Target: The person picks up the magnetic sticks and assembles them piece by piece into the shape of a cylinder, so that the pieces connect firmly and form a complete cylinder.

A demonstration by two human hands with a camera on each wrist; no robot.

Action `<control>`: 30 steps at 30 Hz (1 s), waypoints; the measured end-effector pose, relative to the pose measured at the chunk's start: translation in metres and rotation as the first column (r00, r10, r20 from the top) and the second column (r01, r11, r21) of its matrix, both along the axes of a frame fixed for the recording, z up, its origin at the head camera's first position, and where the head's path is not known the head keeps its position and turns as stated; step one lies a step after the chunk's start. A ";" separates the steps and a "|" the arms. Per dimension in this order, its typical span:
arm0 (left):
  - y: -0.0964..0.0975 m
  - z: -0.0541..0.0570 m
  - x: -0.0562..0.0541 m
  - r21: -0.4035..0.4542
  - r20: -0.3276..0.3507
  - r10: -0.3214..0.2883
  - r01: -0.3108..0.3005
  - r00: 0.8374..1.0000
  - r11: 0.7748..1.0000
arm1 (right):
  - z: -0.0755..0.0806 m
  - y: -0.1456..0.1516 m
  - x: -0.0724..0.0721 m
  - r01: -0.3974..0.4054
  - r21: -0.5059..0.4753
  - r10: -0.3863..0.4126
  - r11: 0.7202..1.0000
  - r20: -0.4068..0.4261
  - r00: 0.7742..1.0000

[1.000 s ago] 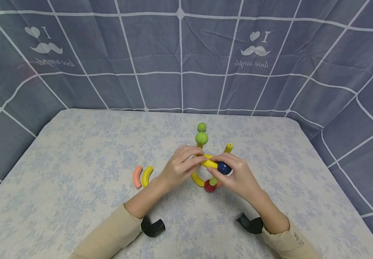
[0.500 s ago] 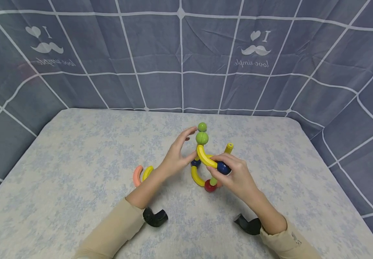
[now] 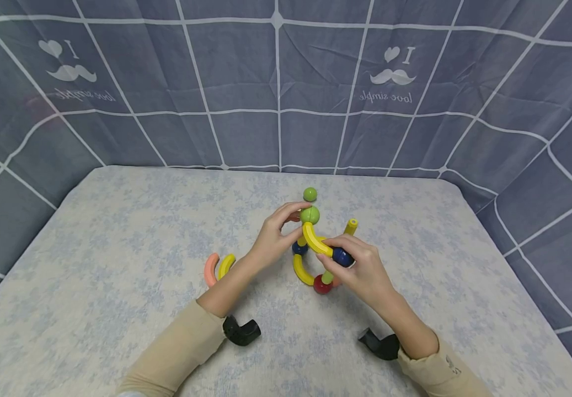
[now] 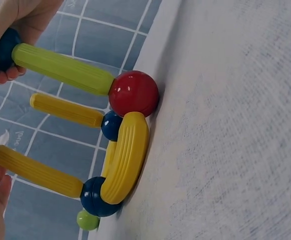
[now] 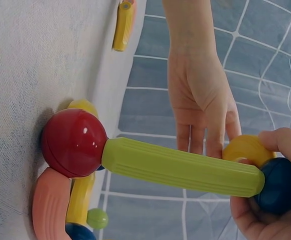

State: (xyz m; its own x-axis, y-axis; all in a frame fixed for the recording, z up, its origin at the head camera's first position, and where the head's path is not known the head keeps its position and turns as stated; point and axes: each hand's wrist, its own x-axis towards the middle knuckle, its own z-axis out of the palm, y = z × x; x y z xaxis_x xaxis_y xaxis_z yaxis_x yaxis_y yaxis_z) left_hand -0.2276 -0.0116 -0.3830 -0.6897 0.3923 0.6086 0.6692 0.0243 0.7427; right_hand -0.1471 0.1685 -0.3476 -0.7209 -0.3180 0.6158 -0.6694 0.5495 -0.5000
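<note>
- On the table (image 3: 117, 264), in front, a red ball (image 3: 322, 284) carries a lime rod (image 5: 183, 167), best kept steady.
- Above, the right hand's (image 3: 365, 267) fingers grip a blue ball (image 3: 342, 257) bearing a yellow curve (image 3: 314, 243).
- Beyond, the left hand's (image 3: 273, 237) fingers pinch a green ball (image 3: 311, 215); lining it up gently with the curve's tip should avoid toppling.

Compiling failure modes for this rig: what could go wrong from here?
1. The curved yellow rod's free end overlaps the large green ball in the head view, contact unclear; a misaligned push by the right hand might tip the yellow upright below that ball.
2. Sideways load through the held blue ball could pop the lime rod off the red ball.
3. The bare-topped yellow rod, near the right hand, might get bumped.
</note>
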 end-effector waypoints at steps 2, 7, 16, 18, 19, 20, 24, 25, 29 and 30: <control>0.000 0.000 0.000 0.017 -0.011 -0.011 0.011 1.000 1.000 | 0.000 0.000 0.000 0.000 0.001 0.000 1.000 0.001 1.000; -0.001 0.001 0.000 0.025 -0.006 -0.023 0.023 1.000 0.999 | 0.002 0.000 0.000 0.000 0.004 0.000 1.000 0.003 1.000; 0.000 0.002 -0.001 0.049 0.023 -0.028 0.027 0.999 0.998 | 0.004 0.002 -0.001 -0.008 0.008 0.008 1.000 0.023 1.000; 0.000 0.002 -0.001 0.055 0.024 -0.032 0.031 0.999 0.998 | 0.004 0.003 0.000 -0.005 0.009 0.005 1.000 0.026 1.000; 0.000 0.002 -0.001 0.057 0.026 -0.037 0.035 0.999 0.998 | 0.005 0.003 0.000 -0.001 0.011 0.001 1.000 0.026 1.000; 0.000 0.002 -0.002 0.059 0.032 -0.041 0.039 0.999 0.998 | 0.005 0.004 0.000 0.002 0.012 -0.002 1.000 0.028 1.000; 0.000 0.000 -0.003 0.023 0.094 -0.050 0.048 0.994 0.999 | 0.004 0.004 0.000 -0.004 0.007 0.004 1.000 0.033 0.999; 0.000 -0.001 -0.003 0.003 0.119 -0.049 0.049 0.992 0.999 | 0.003 0.004 0.000 -0.007 0.006 0.007 1.000 0.031 0.999; -0.003 -0.009 -0.006 -0.124 0.236 -0.043 0.074 0.971 0.990 | 0.001 0.005 0.000 -0.016 -0.001 0.016 1.000 0.023 1.000; -0.003 -0.011 -0.007 -0.162 0.265 -0.042 0.088 0.963 0.983 | 0.001 0.006 0.000 -0.015 -0.004 0.015 1.000 0.024 1.000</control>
